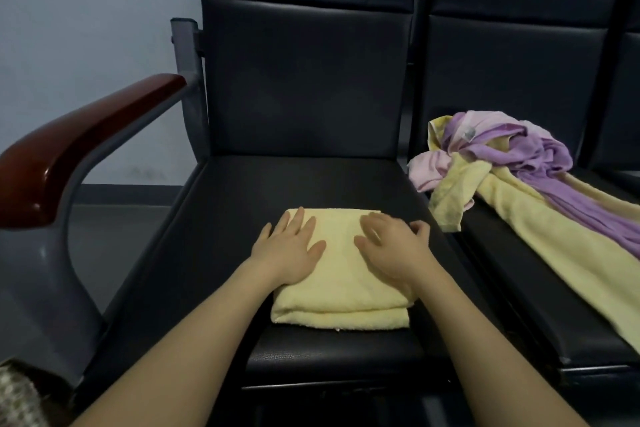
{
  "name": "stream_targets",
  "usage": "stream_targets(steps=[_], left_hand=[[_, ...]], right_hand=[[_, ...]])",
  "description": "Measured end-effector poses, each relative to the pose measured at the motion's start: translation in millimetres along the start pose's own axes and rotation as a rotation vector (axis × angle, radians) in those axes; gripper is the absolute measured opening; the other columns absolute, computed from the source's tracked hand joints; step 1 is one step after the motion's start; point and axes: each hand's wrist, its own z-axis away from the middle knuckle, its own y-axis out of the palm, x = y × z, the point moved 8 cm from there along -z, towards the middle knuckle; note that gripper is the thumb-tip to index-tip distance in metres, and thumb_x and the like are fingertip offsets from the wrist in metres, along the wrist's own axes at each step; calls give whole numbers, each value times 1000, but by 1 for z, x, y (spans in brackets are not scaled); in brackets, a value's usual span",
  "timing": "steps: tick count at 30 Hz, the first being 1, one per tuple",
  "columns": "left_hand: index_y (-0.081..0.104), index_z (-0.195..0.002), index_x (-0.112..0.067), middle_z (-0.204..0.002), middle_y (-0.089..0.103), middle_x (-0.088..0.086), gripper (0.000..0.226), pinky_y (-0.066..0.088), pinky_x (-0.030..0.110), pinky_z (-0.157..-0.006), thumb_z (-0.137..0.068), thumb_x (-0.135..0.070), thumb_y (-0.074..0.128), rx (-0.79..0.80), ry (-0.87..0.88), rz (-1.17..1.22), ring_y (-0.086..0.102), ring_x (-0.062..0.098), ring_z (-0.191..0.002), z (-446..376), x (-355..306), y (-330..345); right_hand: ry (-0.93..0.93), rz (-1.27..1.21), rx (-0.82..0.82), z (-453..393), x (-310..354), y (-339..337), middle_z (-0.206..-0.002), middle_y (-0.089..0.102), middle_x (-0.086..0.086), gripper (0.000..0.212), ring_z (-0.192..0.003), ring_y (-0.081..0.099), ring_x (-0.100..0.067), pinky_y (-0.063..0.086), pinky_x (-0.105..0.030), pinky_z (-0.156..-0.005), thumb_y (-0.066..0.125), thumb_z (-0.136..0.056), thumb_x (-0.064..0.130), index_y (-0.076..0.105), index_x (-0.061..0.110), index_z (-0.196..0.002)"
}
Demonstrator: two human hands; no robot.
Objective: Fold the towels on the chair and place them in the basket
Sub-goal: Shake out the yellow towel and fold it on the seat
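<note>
A folded pale yellow towel (341,291) lies on the black seat (249,204) of the left chair. My left hand (289,246) rests flat on the towel's left part, fingers straight. On the towel's right part lies my right hand (393,248), palm down, its fingers loosely bent and slightly blurred near the right edge. On the neighbouring seat to the right is a heap of unfolded towels (502,163), purple, pink and yellow, with a long yellow towel (561,253) trailing toward the front. No basket is in view.
A brown wooden armrest (62,152) on a grey metal frame stands at the left of the chair. The black backrests (304,62) rise behind both seats. A patterned fabric corner (17,395) shows at the bottom left.
</note>
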Motion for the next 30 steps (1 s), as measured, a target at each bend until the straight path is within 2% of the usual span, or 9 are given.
stream_targets(steps=[2,5,8,12,14,17,22,27,30], left_hand=[[-3,-153,-25,-159,-17,-4,61,-5,42,-118,-100,-51,13,-30,-4,33,-14,16,-146,-6,4,-1],[3,-153,-25,-160,-12,-4,61,-5,41,-118,-100,-51,17,-86,-1,102,-12,15,-147,-13,9,-5],[13,-153,-21,-161,-6,1,59,-7,41,-117,-101,-47,22,-150,30,119,-9,16,-147,-10,8,-16],[27,-149,-23,-161,0,1,55,-5,39,-117,-100,-47,29,-201,127,93,-7,17,-147,12,-7,-30],[37,-144,-27,-158,14,0,53,4,38,-115,-97,-52,33,-221,166,77,5,19,-144,26,-13,-34],[50,-132,-27,-133,35,-3,50,22,31,-106,-93,-58,41,-250,231,65,28,15,-123,48,-15,-36],[54,-114,-29,-109,37,-11,41,31,25,-92,-87,-59,52,-304,337,70,34,7,-99,75,-17,-33],[55,-114,-25,-115,39,-7,32,30,29,-92,-90,-46,56,-401,286,76,34,14,-109,86,-13,-24],[56,-115,-25,-117,42,-7,30,30,31,-94,-91,-43,56,-446,283,71,35,15,-111,91,-15,-22]], right_hand=[[35,74,141,-1,-5,20,-160,17,7,52,-144,21,-16,2,-51,-113,27,-101,48,30,27,-148],[73,57,168,-8,-8,29,-161,4,12,55,-148,6,-16,-5,-52,-115,17,-102,50,13,31,-153],[58,100,121,-11,-2,23,-161,10,9,53,-148,8,-16,-5,-53,-115,19,-102,48,20,28,-152],[9,70,-68,-1,11,-2,-151,37,4,42,-139,29,-16,5,-46,-113,30,-102,41,53,24,-133],[-25,-32,-156,7,19,-14,-139,47,7,37,-128,38,-14,12,-37,-107,37,-101,39,59,24,-126],[-98,-165,-209,23,25,-18,-125,54,9,30,-118,42,-13,17,-27,-95,48,-97,39,63,25,-119],[-172,-286,-237,54,24,-10,-107,51,15,27,-105,42,-10,18,-23,-88,63,-88,45,61,28,-109],[-157,-227,-292,74,20,-7,-111,41,16,45,-103,37,-10,17,-25,-85,63,-80,54,50,26,-113],[-120,-246,-283,81,12,-9,-115,43,13,42,-107,37,-11,16,-25,-86,68,-83,44,48,26,-114]])
